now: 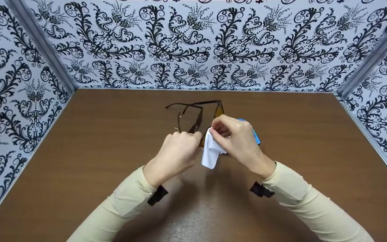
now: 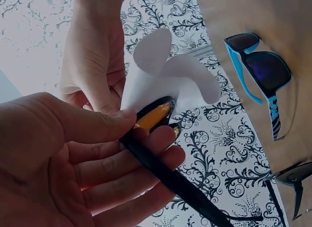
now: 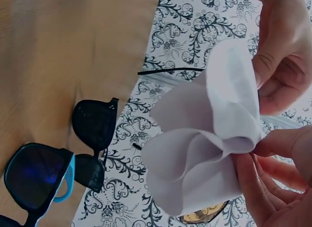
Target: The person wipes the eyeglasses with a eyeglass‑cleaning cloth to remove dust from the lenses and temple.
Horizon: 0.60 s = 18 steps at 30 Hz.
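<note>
Wallpaper, black scrolls on white, covers the panel well to the left of the white cloth, and here's the left sleeve, pale cream, angled in from below and left of that cloth. Now the left hand, just left of the cloth, and it's a pinch: thumb and finger on the frame of the amber-lensed glasses, the other fingers lying behind a black temple arm. Those glasses sit right at the cloth's left side, up off the table; the cloth is close against the rim, though how much lens it covers, I can't tell! Beyond the cloth, a touch to its left, a dark pair of sunglasses rests on the table. And the cloth itself hangs in soft folds, one lower corner dangling. Straight to its right, the right hand: thumb and fingertips pressed together, pinching a bunch of the cloth near its top. Past that hand, right of the cloth and farther back, blue-and-black sunglasses lie on the table, mostly hidden in the head view but plain from the left wrist. Last across, the right sleeve, cream as well, angles in from below and right of the cloth, a black device beneath the wrist.
</note>
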Each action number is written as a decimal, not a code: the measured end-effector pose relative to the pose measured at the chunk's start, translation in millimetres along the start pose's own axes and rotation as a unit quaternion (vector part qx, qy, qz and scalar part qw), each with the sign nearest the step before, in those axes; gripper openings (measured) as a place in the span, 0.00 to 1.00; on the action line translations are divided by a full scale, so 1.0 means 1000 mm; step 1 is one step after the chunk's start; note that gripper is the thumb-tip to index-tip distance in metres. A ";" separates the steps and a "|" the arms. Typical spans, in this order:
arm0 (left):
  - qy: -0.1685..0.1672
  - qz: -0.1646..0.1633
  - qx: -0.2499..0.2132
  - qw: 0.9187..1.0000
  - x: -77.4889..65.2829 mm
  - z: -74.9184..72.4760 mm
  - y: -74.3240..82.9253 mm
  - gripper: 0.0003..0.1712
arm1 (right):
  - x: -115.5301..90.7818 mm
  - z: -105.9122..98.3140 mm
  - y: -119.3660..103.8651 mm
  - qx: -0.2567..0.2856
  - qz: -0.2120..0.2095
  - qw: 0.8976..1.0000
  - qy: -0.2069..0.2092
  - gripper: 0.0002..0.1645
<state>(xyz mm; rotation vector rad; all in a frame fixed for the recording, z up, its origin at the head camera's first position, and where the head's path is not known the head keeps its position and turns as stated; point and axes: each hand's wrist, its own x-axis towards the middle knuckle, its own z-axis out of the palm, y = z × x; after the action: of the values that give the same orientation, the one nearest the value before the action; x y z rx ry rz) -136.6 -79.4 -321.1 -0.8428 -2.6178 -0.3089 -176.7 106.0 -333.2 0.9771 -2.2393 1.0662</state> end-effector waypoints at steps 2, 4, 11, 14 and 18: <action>0.003 -0.004 -0.006 1.000 0.000 0.000 -0.001 0.09 | -0.001 0.000 0.001 0.012 -0.005 1.000 0.000 0.02; 0.004 -0.009 -0.013 1.000 -0.001 0.000 -0.001 0.09 | -0.002 0.000 0.001 0.021 -0.012 1.000 -0.003 0.02; 0.009 -0.023 -0.008 1.000 -0.002 0.002 0.000 0.08 | -0.003 0.000 -0.002 0.053 0.004 0.998 -0.022 0.08; 0.008 -0.027 0.001 1.000 -0.001 0.002 0.001 0.09 | -0.005 0.003 -0.002 0.046 -0.005 0.999 -0.021 0.07; 0.008 -0.037 0.003 0.999 0.000 0.002 0.002 0.08 | -0.009 0.008 -0.004 0.049 -0.039 0.998 -0.028 0.07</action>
<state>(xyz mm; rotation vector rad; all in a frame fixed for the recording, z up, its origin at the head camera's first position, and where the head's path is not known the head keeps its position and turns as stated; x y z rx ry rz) -136.2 -77.1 -322.8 -0.7385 -2.6391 -0.3256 -169.0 101.7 -341.8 1.1391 -2.1902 1.1356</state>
